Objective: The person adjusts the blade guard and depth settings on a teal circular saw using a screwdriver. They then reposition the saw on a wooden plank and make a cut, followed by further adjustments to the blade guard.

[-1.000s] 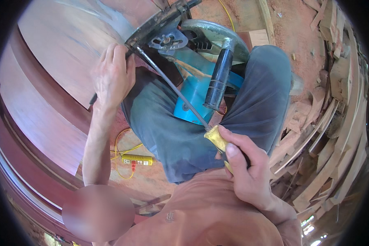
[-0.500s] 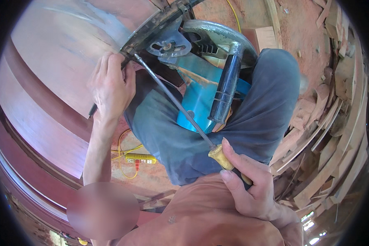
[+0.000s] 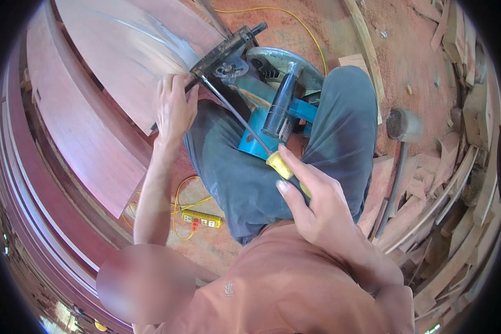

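Observation:
A blue circular saw (image 3: 256, 133) with a black side handle (image 3: 279, 106) and a round metal guard rests between my bent legs. Its dark base (image 3: 222, 50) is tipped up on edge at the far side. My left hand (image 3: 174, 108) is closed round a dark narrow bar (image 3: 154, 127) by the near end of that base; the fingers hide where the two join. In my right hand (image 3: 317, 195) is a screwdriver (image 3: 233, 108) with a yellow handle, held between thumb and fingers. Its shaft slants up and left, and the tip meets the base near my left fingers.
Large reddish wooden boards (image 3: 83, 128) lie to the left. On the dusty floor, a yellow power strip (image 3: 203, 219) has an orange plug in it, and a yellow cord (image 3: 295, 18) curves behind the saw. A mallet (image 3: 404, 125) stands among wood offcuts (image 3: 428, 183) on the right.
The view has shifted, so the saw looks smaller and the mallet on the right now shows. My left grip is the same; the screwdriver tip stays at the base while my right fingers shift on its handle.

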`<state>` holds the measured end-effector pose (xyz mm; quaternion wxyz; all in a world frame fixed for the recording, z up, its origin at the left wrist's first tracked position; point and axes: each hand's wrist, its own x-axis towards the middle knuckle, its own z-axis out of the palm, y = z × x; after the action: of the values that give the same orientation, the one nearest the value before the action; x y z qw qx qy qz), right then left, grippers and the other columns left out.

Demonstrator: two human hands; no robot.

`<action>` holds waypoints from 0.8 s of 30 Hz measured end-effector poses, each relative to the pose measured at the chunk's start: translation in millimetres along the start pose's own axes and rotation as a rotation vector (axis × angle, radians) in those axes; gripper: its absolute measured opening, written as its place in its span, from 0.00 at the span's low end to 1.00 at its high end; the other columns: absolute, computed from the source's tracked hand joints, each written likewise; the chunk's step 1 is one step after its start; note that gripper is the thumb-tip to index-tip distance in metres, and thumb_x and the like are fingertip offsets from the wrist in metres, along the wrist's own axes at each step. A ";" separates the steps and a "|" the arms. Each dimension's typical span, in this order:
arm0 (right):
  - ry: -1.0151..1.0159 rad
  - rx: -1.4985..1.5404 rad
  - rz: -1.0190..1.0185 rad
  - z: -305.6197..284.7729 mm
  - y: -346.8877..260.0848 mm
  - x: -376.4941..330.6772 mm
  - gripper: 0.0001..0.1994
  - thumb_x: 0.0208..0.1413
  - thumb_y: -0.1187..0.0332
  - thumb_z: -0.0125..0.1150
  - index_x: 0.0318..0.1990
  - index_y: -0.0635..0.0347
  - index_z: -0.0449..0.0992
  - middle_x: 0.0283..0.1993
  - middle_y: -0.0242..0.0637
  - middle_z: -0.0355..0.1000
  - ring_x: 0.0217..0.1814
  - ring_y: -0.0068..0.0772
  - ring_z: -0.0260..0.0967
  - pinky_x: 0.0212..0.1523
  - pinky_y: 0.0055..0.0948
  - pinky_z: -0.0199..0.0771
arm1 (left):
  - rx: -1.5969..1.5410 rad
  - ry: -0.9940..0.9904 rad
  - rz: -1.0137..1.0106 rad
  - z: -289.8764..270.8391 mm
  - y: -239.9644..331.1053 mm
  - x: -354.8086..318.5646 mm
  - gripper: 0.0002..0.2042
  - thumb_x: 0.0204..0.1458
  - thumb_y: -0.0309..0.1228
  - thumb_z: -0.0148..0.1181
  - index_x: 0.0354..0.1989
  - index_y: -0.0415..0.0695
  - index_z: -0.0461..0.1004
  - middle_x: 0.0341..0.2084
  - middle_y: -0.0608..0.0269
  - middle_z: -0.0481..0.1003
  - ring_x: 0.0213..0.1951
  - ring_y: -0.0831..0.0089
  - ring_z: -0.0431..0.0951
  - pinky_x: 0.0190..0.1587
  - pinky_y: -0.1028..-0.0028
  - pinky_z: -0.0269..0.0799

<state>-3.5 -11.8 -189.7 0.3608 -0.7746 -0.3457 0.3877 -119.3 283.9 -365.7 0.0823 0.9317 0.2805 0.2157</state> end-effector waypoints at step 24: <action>0.039 -0.949 -0.284 -26.5 94.6 82.0 0.22 0.55 0.67 0.68 0.54 0.75 0.77 0.47 0.54 0.81 0.51 0.50 0.81 0.52 0.44 0.83 | 0.477 -0.324 -1.090 -157.3 -272.4 -152.2 0.27 0.61 0.53 0.58 0.52 0.39 0.81 0.46 0.36 0.83 0.52 0.41 0.84 0.56 0.49 0.76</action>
<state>81.0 0.0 -285.0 0.0242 -0.8058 -0.5794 0.1200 -436.5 429.9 -354.0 0.0114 0.6681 0.7407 -0.0701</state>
